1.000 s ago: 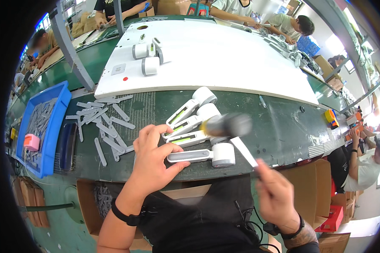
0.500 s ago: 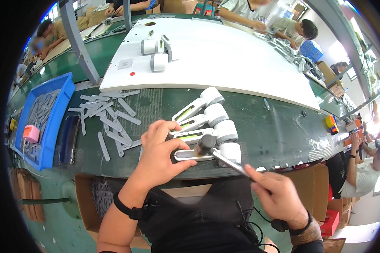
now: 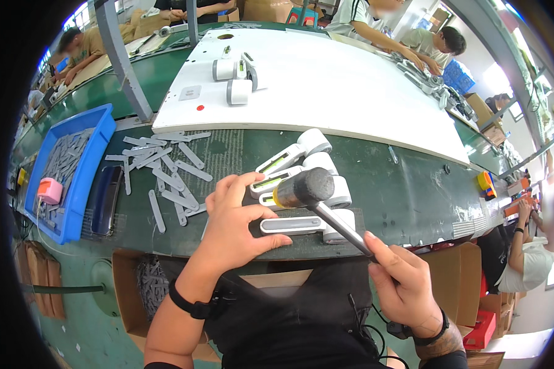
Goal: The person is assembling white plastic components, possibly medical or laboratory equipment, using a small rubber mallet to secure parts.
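Note:
My right hand is wrapped round the handle of a mallet with a dark head. The head hangs in the air over the row of white parts and hides some of them. Below it, nearest me, lies a white part with a round grey-rimmed end and a long arm whose slot holds a grey strip. My left hand grips the free end of that arm between thumb and fingers. Farther off, several similar white parts sit side by side; green and black shows in their slots.
Loose grey strips are strewn left of my hand. Beyond them stand a dark tray and a blue bin of strips with a pink object. A white board carries more white parts. Other people work around.
The mallet head has lifted off the nearest part's arm, uncovering the grey strip in its slot. My left hand keeps its grip there. The whole view has shifted slightly.

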Tool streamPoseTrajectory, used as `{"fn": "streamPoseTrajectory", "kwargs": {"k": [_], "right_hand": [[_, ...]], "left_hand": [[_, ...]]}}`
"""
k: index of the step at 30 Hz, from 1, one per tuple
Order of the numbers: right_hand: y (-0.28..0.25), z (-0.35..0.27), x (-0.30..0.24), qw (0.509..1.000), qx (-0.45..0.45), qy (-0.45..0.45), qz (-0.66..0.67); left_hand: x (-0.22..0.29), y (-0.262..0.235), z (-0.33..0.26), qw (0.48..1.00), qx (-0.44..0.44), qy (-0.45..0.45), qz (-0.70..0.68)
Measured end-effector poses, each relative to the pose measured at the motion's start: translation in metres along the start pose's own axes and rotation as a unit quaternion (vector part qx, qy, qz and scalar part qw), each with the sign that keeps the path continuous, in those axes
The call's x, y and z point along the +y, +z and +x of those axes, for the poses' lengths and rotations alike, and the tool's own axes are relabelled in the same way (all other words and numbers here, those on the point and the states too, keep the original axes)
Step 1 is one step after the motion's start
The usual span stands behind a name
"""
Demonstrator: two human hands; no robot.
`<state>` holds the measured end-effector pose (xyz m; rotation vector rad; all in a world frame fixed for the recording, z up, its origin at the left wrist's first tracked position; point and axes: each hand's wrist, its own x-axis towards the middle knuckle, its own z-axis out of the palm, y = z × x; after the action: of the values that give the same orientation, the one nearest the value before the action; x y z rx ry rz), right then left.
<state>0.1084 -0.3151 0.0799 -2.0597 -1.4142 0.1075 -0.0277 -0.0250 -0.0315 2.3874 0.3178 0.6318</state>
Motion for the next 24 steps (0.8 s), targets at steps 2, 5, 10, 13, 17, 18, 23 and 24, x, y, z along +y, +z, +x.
{"fn": "streamPoseTrajectory", "kwargs": {"k": [2, 5, 10, 13, 17, 18, 23, 24], "right_hand": [[-0.005, 0.004, -0.002, 1.000, -0.005, -0.005, 0.005], [0.000, 0.004, 0.000, 1.000, -0.008, -0.013, 0.009], [0.028, 0.005, 0.013, 0.992, -0.125, 0.026, -0.007], [0.018, 0.008, 0.008, 0.991, -0.125, 0.038, -0.014], [0.007, 0.001, 0.020, 0.997, -0.048, 0.045, 0.037], [0.004, -0.004, 0.021, 0.996, -0.005, 0.074, 0.046], [-0.011, -0.021, 0.037, 0.974, 0.091, 0.172, 0.112], [-0.013, -0.025, 0.039, 0.974, 0.094, 0.172, 0.113]], "left_hand": [[-0.003, -0.005, -0.004, 1.000, 0.001, 0.006, 0.000], [-0.005, -0.005, -0.002, 0.999, -0.024, -0.012, -0.034], [-0.007, -0.003, 0.000, 0.999, -0.039, -0.016, -0.035], [-0.011, -0.003, -0.003, 0.999, -0.042, -0.013, -0.016], [-0.006, 0.000, -0.003, 1.000, -0.016, -0.006, -0.019], [0.001, -0.003, -0.001, 0.999, 0.022, 0.036, 0.010], [0.025, -0.017, 0.011, 0.986, -0.021, -0.007, -0.163], [0.030, -0.019, 0.019, 0.985, -0.041, -0.006, -0.166]]}}
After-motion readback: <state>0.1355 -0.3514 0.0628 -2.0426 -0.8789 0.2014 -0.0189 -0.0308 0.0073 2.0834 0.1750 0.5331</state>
